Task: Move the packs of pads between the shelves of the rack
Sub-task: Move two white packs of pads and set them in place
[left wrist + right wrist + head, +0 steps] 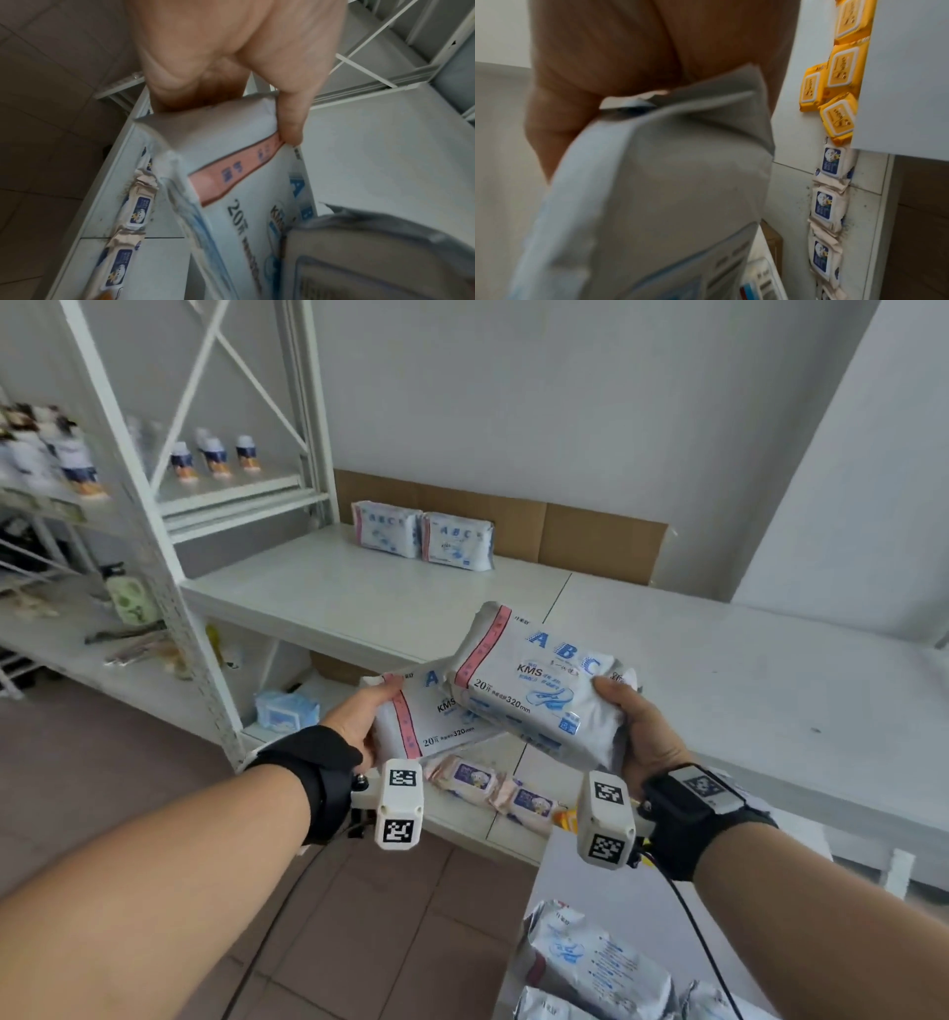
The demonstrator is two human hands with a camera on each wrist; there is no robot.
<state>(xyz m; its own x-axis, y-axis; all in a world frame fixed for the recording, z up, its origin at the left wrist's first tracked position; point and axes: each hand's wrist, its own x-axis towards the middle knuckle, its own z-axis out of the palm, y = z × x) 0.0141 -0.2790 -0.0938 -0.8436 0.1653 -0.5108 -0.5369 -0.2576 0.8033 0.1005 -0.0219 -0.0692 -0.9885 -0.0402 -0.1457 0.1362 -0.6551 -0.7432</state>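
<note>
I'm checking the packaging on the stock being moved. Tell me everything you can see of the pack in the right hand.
The pack in the right hand is a soft white plastic pillow pack with blue "ABC" and "KMS" print, "20" and "320mm" markings, a pad drawing and a pink strip along its left end. It looks sealed and slightly crumpled. The right hand grips its right end, holding it tilted in the air before the white shelf. Its lower edge overlaps the pack held by the left hand.

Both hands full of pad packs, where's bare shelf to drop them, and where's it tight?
Free: the upper shelf, bare in front of and right of the two standing packs by the cardboard backing, out to the right wall. Crowded: the lower shelf's front edge, lined with wipe packs, and the near surface holding more pad packs.
</note>
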